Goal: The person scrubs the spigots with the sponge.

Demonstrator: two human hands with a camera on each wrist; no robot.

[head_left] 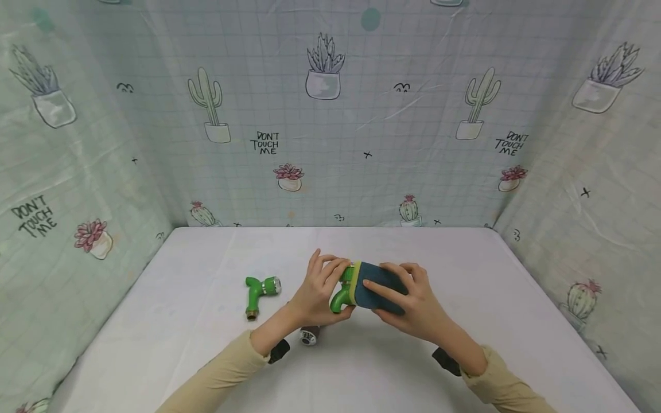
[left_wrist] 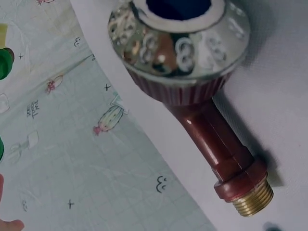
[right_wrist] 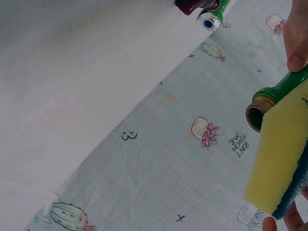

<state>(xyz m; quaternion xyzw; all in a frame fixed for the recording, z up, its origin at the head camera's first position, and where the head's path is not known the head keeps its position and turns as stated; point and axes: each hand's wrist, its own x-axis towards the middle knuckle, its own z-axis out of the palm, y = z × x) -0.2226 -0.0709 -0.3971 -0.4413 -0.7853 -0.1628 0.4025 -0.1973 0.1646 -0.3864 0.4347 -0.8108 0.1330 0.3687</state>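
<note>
My left hand [head_left: 316,291] grips a green plastic tap [head_left: 339,299] above the table. In the right wrist view, the tap's threaded brass end [right_wrist: 260,109] sticks out past a yellow and dark-blue sponge [right_wrist: 281,156]. My right hand [head_left: 417,303] holds that sponge [head_left: 379,285] by its dark scouring side, with the yellow side against the tap. Below the left hand lies a dark red-brown tap [head_left: 310,335], partly hidden in the head view. The left wrist view shows its silver collar and red-brown body [left_wrist: 209,132] up close.
Another green tap [head_left: 255,293] with a silver-ringed end lies on the white table [head_left: 206,344], left of the hands. Patterned cloth [head_left: 330,126] hangs behind the table and along both sides. Dark straps [head_left: 447,361] are at the wrists.
</note>
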